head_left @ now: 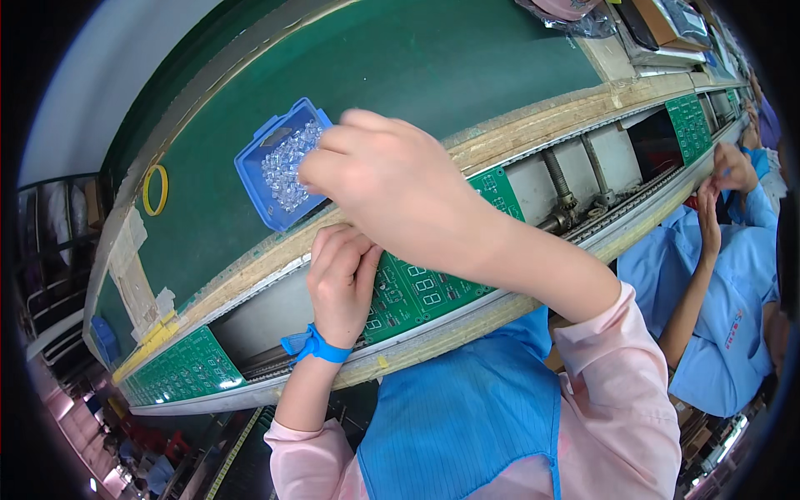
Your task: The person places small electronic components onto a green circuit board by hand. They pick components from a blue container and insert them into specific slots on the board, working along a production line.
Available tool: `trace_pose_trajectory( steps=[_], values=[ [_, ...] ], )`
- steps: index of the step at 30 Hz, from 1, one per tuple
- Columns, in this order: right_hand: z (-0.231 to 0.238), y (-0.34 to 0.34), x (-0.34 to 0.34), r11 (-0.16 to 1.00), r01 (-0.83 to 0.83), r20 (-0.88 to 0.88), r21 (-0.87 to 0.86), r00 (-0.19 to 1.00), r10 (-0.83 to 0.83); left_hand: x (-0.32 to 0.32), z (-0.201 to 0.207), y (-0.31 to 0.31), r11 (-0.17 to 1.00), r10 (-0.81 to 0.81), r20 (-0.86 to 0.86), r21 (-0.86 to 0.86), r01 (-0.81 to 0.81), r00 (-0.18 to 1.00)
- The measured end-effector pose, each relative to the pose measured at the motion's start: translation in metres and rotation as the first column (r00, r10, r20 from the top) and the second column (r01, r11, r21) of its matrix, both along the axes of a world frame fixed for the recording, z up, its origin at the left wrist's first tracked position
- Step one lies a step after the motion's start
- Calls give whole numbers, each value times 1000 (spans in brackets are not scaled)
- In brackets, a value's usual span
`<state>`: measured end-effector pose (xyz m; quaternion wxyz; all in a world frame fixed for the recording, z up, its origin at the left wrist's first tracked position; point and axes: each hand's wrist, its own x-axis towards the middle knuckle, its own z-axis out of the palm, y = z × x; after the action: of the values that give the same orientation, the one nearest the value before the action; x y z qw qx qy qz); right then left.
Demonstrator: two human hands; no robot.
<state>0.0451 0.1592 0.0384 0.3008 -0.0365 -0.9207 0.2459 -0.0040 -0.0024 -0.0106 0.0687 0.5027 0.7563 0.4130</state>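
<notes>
My right hand (387, 179), slightly blurred, is over the near right edge of a blue plastic bin (255, 188). Its fingers are curled in, and whatever they might hold is hidden. Many small clear components (287, 167), looking like LEDs, fill the bin. Lower down, my left hand (340, 271) is at the far left edge of a green circuit board (404, 304), with fingers bent and thumb pressed near the forefinger; I cannot see what is between them. A blue wrist strap (317, 346) is around my left wrist. Part of the board lies beneath my right forearm.
Boards ride on a rail conveyor (583, 229) crossing in front of me; another board (183, 368) is at left, one (688, 129) at right. A yellow ring (155, 190) lies on the green bench (400, 75). A co-worker in blue (717, 292) works at right.
</notes>
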Motion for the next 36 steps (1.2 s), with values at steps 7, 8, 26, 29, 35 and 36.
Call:
trace_pose_trajectory(
  steps=[7, 8, 26, 29, 35, 36],
  values=[
    [-8, -1, 96, 876, -23, 201, -481, 970, 136, 3, -4, 0, 1000, 17, 3, -26, -17, 1000],
    [-9, -2, 106, 842, -4, 249, -540, 954, 165, 4, -4, 1, 999, 21, 17, -33, -20, 1000],
    [-48, -24, 133, 836, 15, 214, -549, 969, 123, 8, -1, 8, 996, -19, -158, -92, 5, 987],
    [-48, -24, 132, 851, 7, 209, -525, 970, 121, 8, 0, 8, 995, -22, -167, -99, 5, 986],
    [-47, -25, 132, 849, 23, 220, -529, 969, 110, 9, 0, 8, 995, -17, -167, -100, 0, 986],
    [-46, -25, 132, 848, 23, 219, -529, 969, 110, 9, -1, 8, 996, -18, -168, -94, 2, 986]
  ],
)
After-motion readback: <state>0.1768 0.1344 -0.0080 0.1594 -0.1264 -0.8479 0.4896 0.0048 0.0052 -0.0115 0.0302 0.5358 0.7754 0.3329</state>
